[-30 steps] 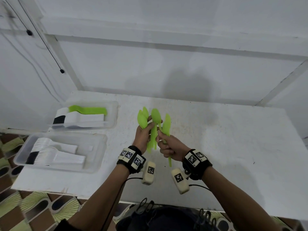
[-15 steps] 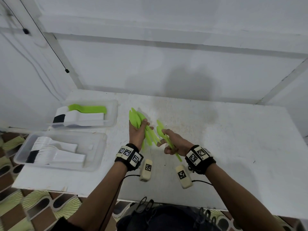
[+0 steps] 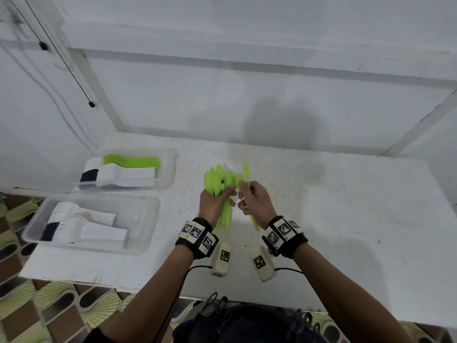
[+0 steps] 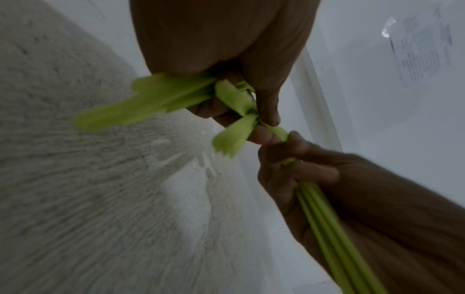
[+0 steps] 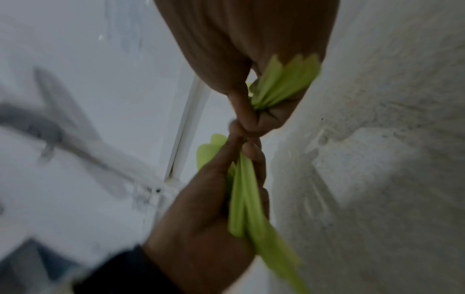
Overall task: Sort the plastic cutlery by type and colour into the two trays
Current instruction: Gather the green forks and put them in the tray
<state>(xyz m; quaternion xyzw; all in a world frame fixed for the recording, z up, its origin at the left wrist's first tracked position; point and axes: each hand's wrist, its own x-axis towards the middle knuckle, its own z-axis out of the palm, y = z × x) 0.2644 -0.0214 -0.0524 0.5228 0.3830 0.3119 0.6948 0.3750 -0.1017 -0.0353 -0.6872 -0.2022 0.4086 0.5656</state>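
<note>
Both wrist views are motion-blurred. The left hand hides the middle of its green spoon bundle. The right hand covers most of its green cutlery, type unclear. The near tray's white stacks blur together.
</note>
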